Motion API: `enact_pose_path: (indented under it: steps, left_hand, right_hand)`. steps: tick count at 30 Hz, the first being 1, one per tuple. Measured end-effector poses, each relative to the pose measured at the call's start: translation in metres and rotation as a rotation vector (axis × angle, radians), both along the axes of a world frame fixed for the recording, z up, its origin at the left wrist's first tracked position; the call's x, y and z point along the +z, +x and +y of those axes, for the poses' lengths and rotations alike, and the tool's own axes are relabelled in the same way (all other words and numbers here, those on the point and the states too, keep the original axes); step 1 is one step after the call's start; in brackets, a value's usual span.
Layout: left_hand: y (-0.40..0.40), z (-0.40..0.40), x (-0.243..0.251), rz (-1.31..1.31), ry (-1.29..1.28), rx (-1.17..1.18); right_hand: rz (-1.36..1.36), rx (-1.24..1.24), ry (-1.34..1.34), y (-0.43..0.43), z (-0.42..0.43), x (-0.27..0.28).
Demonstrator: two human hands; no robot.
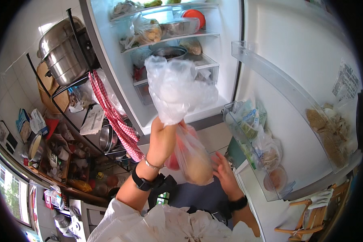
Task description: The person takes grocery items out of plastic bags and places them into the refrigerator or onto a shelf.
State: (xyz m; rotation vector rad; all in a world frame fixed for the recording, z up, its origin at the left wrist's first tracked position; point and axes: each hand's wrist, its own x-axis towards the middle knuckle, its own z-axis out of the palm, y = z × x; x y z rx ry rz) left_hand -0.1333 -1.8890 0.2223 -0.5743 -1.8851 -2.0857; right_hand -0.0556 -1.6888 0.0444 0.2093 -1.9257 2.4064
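Observation:
My left hand point(165, 130) is closed around the gathered neck of a translucent plastic bag point(196, 160), its loose top point(178, 87) spreading white above my fist. Inside the hanging part are a large pale yellowish round item and something red beside it; what they are, I cannot tell. Close by the bag's right side is my right hand point(225, 174), fingers apart and holding nothing. In front of me stands an open refrigerator point(227, 60), partly hidden by the bag's top. A metal bowl point(181, 27) and a bag of yellowish food point(151, 31) rest on one shelf.
The refrigerator door point(293, 84) swings out at right, its lower bin point(245, 136) holding bagged food. At left, a black rack point(87, 51) carries a steel steamer pot point(63, 57) and a red checked cloth point(109, 112). A wooden chair point(313, 211) stands at lower right.

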Motion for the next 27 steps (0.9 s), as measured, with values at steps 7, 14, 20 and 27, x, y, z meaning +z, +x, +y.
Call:
enact_pose_path:
  steps: [7, 14, 20, 27]
  left_hand:
    - [-0.017, 0.038, 0.033, -0.06, 0.039, -0.141]
    - [-0.063, 0.051, 0.049, -0.003, 0.117, -0.319]
    - [-0.124, 0.045, 0.071, 0.132, 0.097, -0.382]
    - [-0.171, 0.042, 0.081, 0.258, -0.05, -0.286]
  right_hand:
    - [-0.315, 0.596, -1.046, -0.029, -0.023, 0.046]
    - [-0.151, 0.42, -0.971, -0.062, -0.033, 0.064]
    - [-0.078, 0.131, -0.91, -0.125, -0.033, 0.099]
    - [0.251, -0.04, -0.767, -0.225, -0.026, 0.105]
